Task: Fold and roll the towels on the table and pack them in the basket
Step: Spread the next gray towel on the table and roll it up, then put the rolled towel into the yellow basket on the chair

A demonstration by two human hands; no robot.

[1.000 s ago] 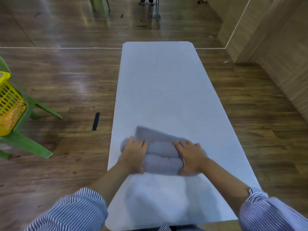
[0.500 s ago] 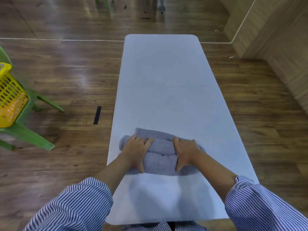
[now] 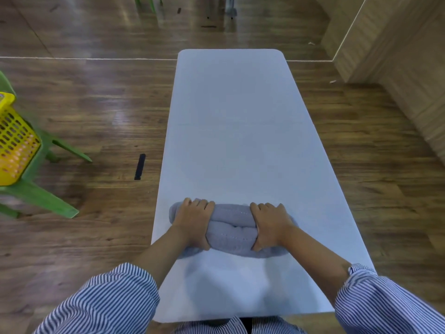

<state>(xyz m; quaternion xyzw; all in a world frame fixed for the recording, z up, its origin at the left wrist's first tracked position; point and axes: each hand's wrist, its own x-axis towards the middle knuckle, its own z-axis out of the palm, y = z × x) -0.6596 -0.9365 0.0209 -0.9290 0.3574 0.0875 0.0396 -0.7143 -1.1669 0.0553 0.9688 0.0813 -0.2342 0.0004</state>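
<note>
The grey towel, rolled into a thick bundle, lies across the near end of the bench and is grasped at both ends: the left hand and the right hand are curled over its top, thumbs tucked at the near side. A seam and a fold can be seen between the two grips, on the near face of the roll.

The roll could spring loose if either grip were relaxed before the free edge is trapped underneath; the soft pile would be expected to push the layers apart. An uneven squeeze might also cone the roll, one end being left fatter. During a carry to the yellow basket, which sits well off to the left of the left grip on a green chair, the bundle could unwind if held by one end only.

Beyond the grips, the pale, smooth bench is seen stretching away. It is surrounded by glossy wooden flooring, with a small dark object lying on the floor left of the bench and wood-panelled walls to the right.
</note>
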